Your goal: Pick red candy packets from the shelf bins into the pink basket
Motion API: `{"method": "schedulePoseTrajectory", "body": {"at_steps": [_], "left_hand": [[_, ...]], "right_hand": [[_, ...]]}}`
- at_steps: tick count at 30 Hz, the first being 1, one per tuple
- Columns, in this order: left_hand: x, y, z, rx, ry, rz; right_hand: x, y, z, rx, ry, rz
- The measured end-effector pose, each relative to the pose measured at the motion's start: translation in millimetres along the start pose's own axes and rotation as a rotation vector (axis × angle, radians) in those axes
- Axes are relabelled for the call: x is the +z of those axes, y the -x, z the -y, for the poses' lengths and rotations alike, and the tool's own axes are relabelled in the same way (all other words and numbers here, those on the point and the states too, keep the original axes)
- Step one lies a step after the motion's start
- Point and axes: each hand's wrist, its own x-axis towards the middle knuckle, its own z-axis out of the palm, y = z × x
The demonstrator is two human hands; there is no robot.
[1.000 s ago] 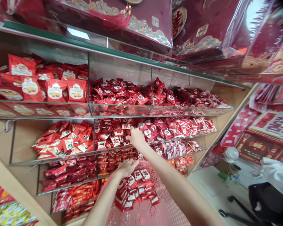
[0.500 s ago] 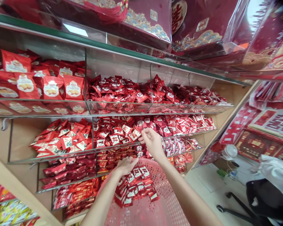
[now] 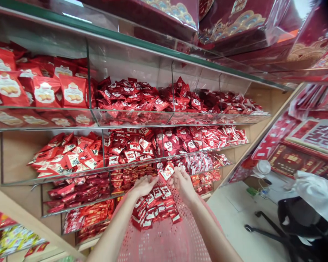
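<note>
My right hand (image 3: 183,182) pinches a small red-and-white candy packet (image 3: 167,171) just above a pink perforated basket (image 3: 164,242). The basket holds a heap of the same red packets (image 3: 155,209). My left hand (image 3: 143,185) grips the basket's far rim, fingers curled over it. Both hands hover in front of a glass shelf bin (image 3: 131,147) filled with matching red packets.
Glass shelves (image 3: 177,122) hold several bins of red wrapped sweets. Larger red snack bags (image 3: 43,92) lie at upper left. Dark red gift boxes (image 3: 229,25) sit on top. A black chair with a white cloth (image 3: 308,203) stands on the floor at right.
My right hand drew back from the shelf bin with a packet and came down to the basket. The left hand stayed on the rim. The view tilted slightly downward.
</note>
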Motion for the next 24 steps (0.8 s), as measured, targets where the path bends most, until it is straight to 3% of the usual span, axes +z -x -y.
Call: {"method": "schedulePoseTrajectory", "body": {"at_steps": [5,9,13,16,21,24], "left_hand": [[-3.0,2,-4,-0.013,-0.021,0.001],[-3.8,3,-5,-0.017,-0.029,0.011],[-4.8,4,-6,0.0,-0.026,0.012],[-5.7,4,-6,0.006,-0.027,0.017],[-5.6,4,-8,-0.007,-0.038,0.03],[-5.1,4,-8,-0.012,-0.037,0.039]], "right_hand": [[-18,-1,-18,0.185,-0.074,-0.144],[-27,-2,-25,0.4,-0.198,-0.084],[-31,-1,-33,0.478,-0.178,-0.111],[-29,1,-39,0.426,-0.084,-0.128],[-23,7,-51,0.207,0.072,-0.011],[-22,9,-62,0.079,0.289,0.057]]}}
